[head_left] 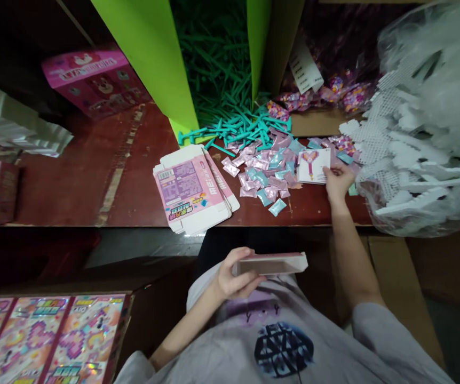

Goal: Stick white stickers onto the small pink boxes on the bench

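Note:
My left hand (235, 274) is closed around a pink folded box (272, 263), held flat over my lap near the table's front edge. My right hand (338, 180) reaches out over the table and pinches the right edge of a white card (313, 165) printed with a heart wand. The card lies on a heap of small pink and teal sachets (268, 168). A stack of flat, unfolded pink boxes (192, 189) lies to the left of the heap.
Teal plastic sticks (238, 130) spill from a green box (153, 58) at the back. A clear bag of white plastic grids (418, 138) fills the right. Packed colourful boxes (49, 338) sit at lower left, a pink box (94, 80) at the back left.

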Tool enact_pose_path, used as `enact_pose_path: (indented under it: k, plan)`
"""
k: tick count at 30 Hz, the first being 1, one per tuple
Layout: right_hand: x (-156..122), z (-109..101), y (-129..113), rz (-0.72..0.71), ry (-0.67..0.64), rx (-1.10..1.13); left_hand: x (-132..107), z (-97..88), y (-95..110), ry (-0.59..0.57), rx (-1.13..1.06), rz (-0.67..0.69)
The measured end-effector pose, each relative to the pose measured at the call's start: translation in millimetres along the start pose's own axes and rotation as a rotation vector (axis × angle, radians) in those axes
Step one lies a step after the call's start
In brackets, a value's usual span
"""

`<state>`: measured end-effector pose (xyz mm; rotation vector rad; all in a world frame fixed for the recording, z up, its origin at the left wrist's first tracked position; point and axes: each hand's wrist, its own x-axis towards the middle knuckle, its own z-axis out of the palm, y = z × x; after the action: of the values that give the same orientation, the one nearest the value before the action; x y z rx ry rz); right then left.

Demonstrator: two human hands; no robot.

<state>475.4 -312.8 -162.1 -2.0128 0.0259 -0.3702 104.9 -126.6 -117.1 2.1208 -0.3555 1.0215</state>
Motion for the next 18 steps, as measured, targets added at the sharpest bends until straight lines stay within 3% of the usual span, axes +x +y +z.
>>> enact_pose_path:
  k: [2, 4, 7, 10, 13, 15, 17, 18]
  plan:
    - [3, -1, 5, 0.017, -0.016, 0.043, -4, -0.9, 5, -0.011, -0.01, -0.005]
    - [3, -2, 9, 0.034, -0.022, 0.052, -2, 1.3, 2, -0.026, -0.052, -0.092]
    - [5, -1, 12, 0.058, -0.002, 0.075, 14, 8.2, -13, -0.037, -0.097, -0.343]
    - [9, 0, 7, 0.09, 0.062, 0.149, 37, 14.9, -29, -0.148, -0.126, -0.585]
    - [0, -12, -20, 0.11, 0.166, 0.246, 53, 19.5, -38, -0.274, -0.206, -0.725]
    - [-26, -34, -52, 0.071, 0.201, 0.282, 58, 22.2, -42, -0.302, -0.233, -0.817]
    - [-66, -62, -88, -0.082, 0.139, 0.286, 59, 24.9, -47, -0.32, -0.262, -0.895]
    - [-88, -75, -105, -0.203, 0.008, 0.242, 59, 26.5, -50, -0.323, -0.282, -0.919]
